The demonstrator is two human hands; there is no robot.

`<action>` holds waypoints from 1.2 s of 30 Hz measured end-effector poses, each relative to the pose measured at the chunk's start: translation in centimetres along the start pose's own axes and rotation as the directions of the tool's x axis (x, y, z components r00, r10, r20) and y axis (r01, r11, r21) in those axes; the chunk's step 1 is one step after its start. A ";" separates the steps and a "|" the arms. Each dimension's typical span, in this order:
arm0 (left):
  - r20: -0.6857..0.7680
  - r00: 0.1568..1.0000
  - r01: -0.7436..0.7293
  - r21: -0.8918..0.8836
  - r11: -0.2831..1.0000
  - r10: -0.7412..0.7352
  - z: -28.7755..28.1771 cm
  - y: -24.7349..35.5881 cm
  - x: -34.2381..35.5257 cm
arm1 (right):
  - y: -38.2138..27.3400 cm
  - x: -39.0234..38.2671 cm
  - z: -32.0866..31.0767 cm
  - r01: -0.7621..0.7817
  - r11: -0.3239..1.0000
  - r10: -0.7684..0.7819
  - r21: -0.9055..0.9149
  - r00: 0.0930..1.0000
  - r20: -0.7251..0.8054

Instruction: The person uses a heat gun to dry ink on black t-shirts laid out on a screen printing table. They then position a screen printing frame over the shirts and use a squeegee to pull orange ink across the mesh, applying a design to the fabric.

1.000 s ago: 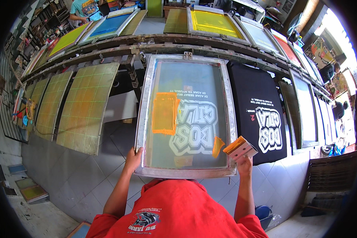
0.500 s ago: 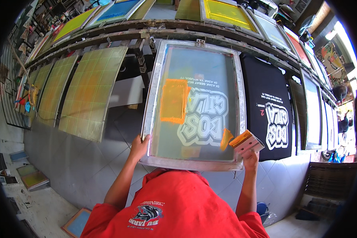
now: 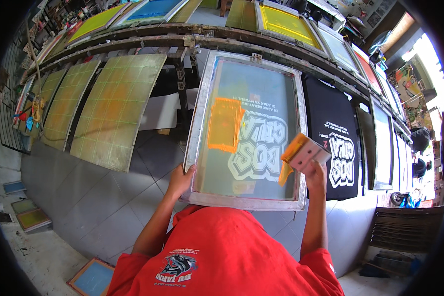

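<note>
Before me lies a screen printing frame (image 3: 195, 143) with a metal border and a pale mesh bearing white block lettering. A rectangle of orange ink (image 3: 226, 124) covers part of the mesh's left side. My left hand (image 3: 182, 180) grips the frame's lower left edge, thumb on top. Over the frame's right side, my right hand (image 3: 316, 173) holds a squeegee (image 3: 306, 154), tilted, its blade edge coated in orange ink. An orange strip of ink (image 3: 284, 172) shows just under the squeegee; whether it hangs from the blade or lies on the mesh I cannot tell.
To the right, a black shirt (image 3: 338, 103) with white printed lettering lies on its board. Bare printing boards (image 3: 118, 108) slope down at left. Wooden rails (image 3: 222, 45) run behind the frame, with more screens (image 3: 288, 22) beyond. A blue screen (image 3: 92, 277) rests on the floor, lower left.
My right hand has raised the squeegee a little and tilted it over the frame's right side. My left hand still holds the frame edge. The whole view has shifted slightly.
</note>
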State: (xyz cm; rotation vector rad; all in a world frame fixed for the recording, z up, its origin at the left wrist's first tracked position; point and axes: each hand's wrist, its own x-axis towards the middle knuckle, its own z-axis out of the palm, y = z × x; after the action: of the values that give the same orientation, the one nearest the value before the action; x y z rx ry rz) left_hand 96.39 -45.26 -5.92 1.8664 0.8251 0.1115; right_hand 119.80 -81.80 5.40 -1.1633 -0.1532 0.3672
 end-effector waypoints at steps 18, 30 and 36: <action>0.015 1.000 0.016 -0.024 1.000 -0.016 -0.5 0.7 -0.1 | 3.9 15.2 24.7 0.486 -0.107 0.193 -0.868 0.866 0.461; 0.062 0.991 0.123 -0.103 0.987 -0.117 -0.1 0.2 0.1 | 11.8 13.9 20.6 0.597 -0.134 0.088 -0.791 0.802 0.590; 0.010 0.999 0.043 -0.007 0.999 -0.042 0.2 -0.5 0.4 | 14.1 11.1 19.2 0.612 -0.107 -0.087 -0.784 0.779 0.620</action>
State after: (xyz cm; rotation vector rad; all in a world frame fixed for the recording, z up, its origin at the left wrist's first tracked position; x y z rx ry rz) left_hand 96.51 -45.09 -6.53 1.8405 0.8561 0.0783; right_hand 121.35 -56.30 -0.72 -2.4396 -1.3260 -0.1654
